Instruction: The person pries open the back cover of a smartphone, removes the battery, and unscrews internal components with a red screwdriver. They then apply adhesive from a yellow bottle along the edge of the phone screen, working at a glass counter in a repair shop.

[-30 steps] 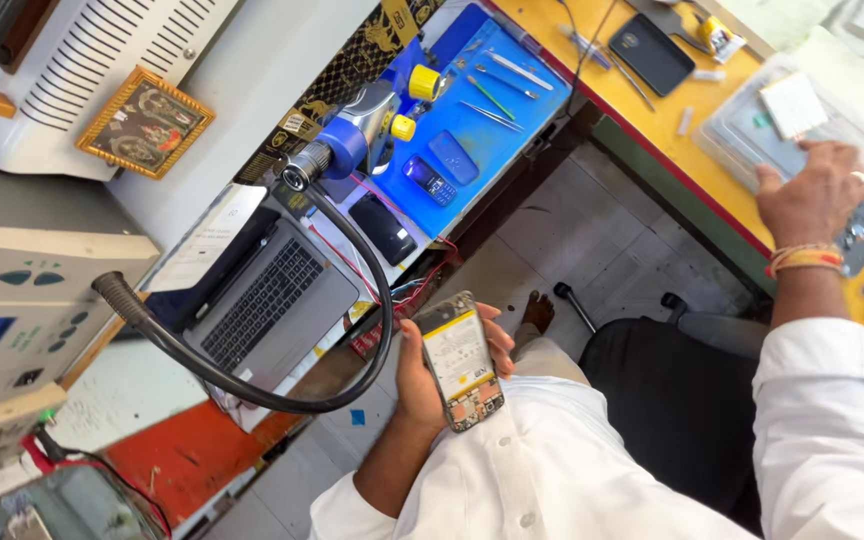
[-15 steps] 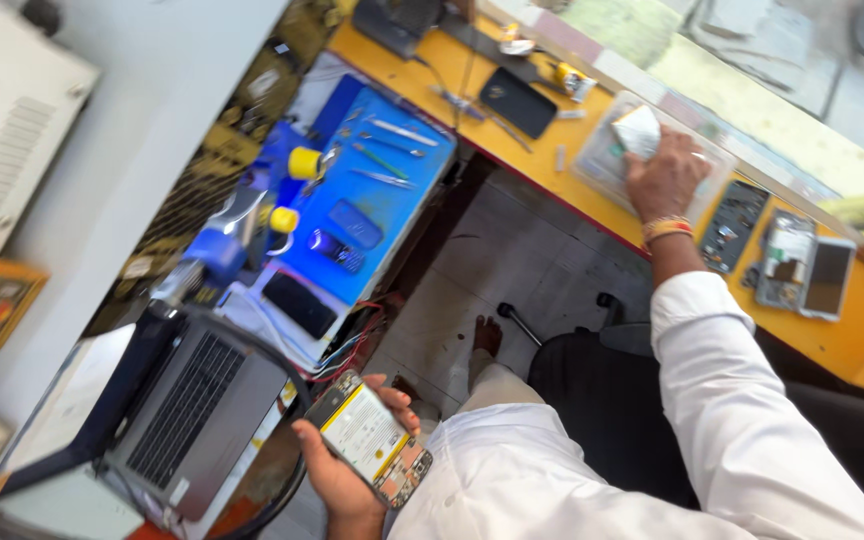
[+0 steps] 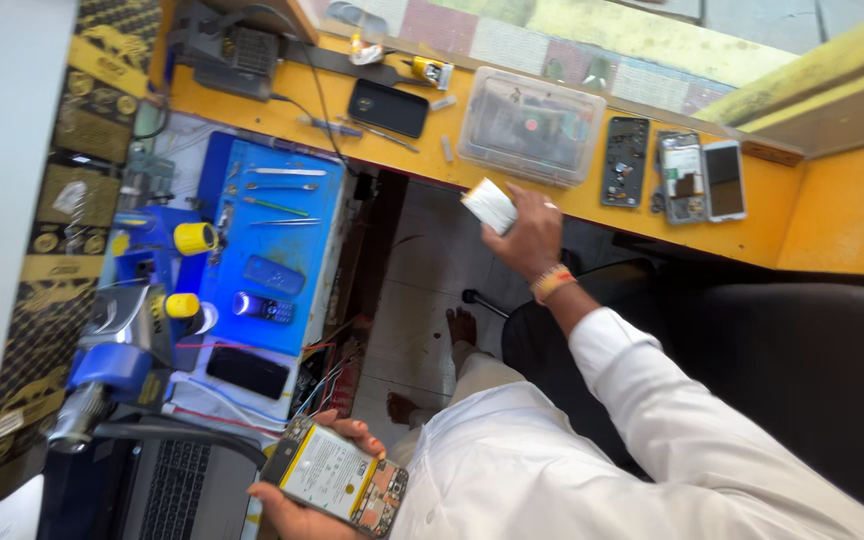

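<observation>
Over orange bench, right hand (image 3: 530,232) grips white pad (image 3: 490,205); left hand (image 3: 304,500) clasps opened phone (image 3: 337,479)

The bench (image 3: 832,215) is smooth, matt yellow. On its left edge lies a blue mat (image 3: 292,240), rubbery and dull, carrying shiny metal tweezers (image 3: 277,171). The box (image 3: 532,125) at the far edge is clear glossy plastic. The sleeve (image 3: 672,420) is white cloth. The opened phone (image 3: 337,480) shows a glossy battery.

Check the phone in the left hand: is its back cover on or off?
Off: the phone in the left hand shows its bare battery and circuit board.
</observation>
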